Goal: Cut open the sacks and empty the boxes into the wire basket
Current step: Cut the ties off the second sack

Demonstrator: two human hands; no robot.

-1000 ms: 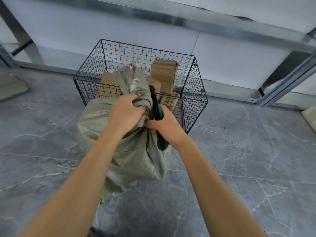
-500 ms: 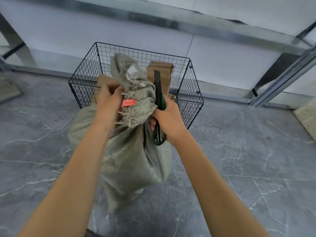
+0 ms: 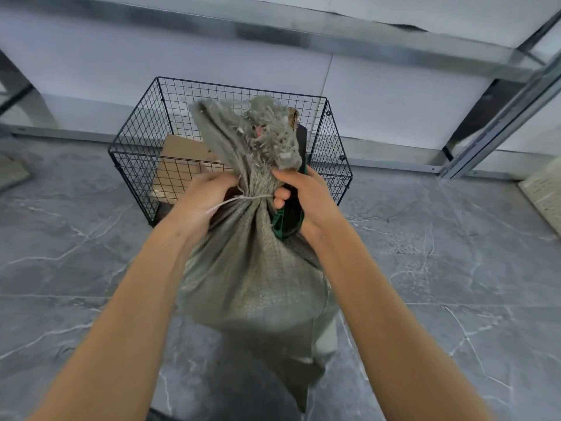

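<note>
left hand (image 3: 202,205) and right hand (image 3: 312,199) are bare; both forearms (image 3: 130,314) are bare too, as far as they show.

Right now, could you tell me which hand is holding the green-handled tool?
The right hand: it holds the green-and-black tool against the neck of the sack. The left hand grips only the sack, beside the white tie.

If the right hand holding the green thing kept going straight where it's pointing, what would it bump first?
Probably the tied neck of the grey-green woven sack: the right hand, gripping a green-and-black cutting tool, touches it now. Behind lies the black wire basket, though depth is unclear.
</note>
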